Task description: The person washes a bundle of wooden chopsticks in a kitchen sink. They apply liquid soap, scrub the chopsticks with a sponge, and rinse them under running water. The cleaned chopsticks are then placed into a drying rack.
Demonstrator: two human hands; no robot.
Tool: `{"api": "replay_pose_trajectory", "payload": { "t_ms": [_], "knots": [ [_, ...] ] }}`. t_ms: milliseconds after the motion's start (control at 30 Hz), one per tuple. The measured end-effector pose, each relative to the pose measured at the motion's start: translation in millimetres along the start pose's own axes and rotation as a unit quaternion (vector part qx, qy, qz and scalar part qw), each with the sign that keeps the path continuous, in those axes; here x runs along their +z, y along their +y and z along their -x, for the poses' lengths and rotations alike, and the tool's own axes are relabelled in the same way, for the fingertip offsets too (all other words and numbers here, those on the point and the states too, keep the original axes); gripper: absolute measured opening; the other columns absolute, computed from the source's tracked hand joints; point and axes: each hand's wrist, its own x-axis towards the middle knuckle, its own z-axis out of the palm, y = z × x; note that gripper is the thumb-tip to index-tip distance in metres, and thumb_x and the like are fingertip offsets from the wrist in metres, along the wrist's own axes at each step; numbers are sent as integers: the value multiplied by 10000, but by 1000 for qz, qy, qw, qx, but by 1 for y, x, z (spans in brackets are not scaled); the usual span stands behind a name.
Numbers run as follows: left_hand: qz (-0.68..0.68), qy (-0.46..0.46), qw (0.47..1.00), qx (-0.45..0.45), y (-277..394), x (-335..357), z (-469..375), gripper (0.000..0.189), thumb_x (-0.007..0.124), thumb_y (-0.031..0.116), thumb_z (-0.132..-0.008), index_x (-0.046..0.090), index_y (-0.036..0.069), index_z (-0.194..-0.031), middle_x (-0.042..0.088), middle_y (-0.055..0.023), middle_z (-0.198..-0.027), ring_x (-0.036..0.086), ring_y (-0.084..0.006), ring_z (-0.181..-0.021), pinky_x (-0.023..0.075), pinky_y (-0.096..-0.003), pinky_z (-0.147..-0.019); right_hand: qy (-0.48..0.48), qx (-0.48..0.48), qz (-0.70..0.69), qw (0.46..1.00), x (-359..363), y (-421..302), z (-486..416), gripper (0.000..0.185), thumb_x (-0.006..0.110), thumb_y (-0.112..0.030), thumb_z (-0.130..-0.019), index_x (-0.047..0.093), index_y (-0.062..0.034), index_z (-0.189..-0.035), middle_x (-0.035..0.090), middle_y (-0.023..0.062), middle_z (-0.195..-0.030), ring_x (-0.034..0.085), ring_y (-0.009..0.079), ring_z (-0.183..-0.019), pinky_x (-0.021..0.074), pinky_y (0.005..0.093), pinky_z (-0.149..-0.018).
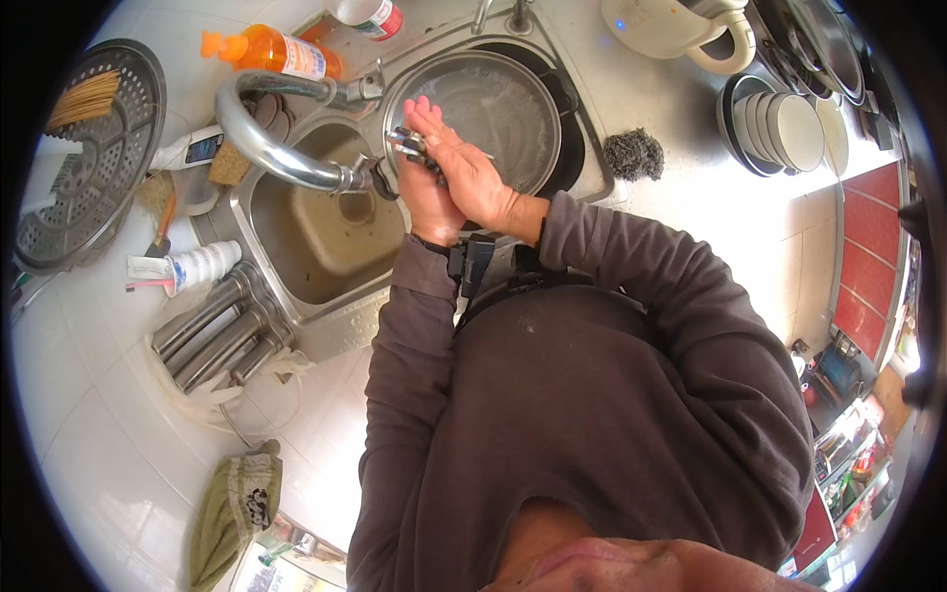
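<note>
My left hand (425,203) and my right hand (473,174) are pressed palm to palm, with a bundle of thin sticks, apparently chopsticks (414,148), between them. Dark and silvery ends stick out past the fingers on the left side. The rest of the bundle is hidden by my palms. Both hands are above the divider of a steel double sink (325,292). Just beyond them a round metal pan (503,96) holding cloudy liquid sits in the right basin, over a black pot (573,155). To the left, a curved chrome faucet (255,148) reaches over the left basin.
An orange pump bottle (274,52) stands behind the faucet. At left are a perforated steamer plate (81,177) and a steel utensil holder (222,325). On the right counter lie a steel-wool scourer (634,155), stacked white bowls (792,133) and a cream appliance with a handle (658,29).
</note>
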Motion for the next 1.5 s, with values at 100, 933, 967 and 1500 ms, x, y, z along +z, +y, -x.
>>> {"api": "replay_pose_trajectory", "payload": {
  "t_ms": [100,933,967,1500],
  "knots": [
    [74,-66,993,-62,0,-5,-3,549,429,362,-1070,380,81,-1539,417,-99,-1561,401,-245,-1431,308,-408,-1192,20,-13,19,1000,-2,-2,-3,524,299,-341,-1098,396,-79,-1542,309,190,-1624,234,344,-1528,139,466,-1242],
    [30,-97,995,11,13,-4,-1,565,394,358,-1094,269,154,-1606,269,-83,-1649,306,-201,-1479,243,-380,-1220,16,-55,7,998,10,8,2,507,328,-333,-1088,488,5,-1430,473,277,-1459,433,419,-1378,329,484,-1159],
    [35,-76,996,10,11,-3,-1,570,390,369,-1094,267,151,-1606,271,-79,-1649,311,-201,-1475,244,-378,-1220,13,-17,-21,1000,6,9,0,519,327,-355,-1090,496,-3,-1432,500,257,-1439,459,393,-1355,341,462,-1147],
    [106,-38,992,-55,-13,-17,10,520,387,393,-1103,413,82,-1519,421,-86,-1547,414,-208,-1410,330,-379,-1176,54,191,-246,949,-1,11,23,600,405,-475,-1078,590,14,-1372,644,103,-1289,555,171,-1203,378,298,-1085]
  ]
}}
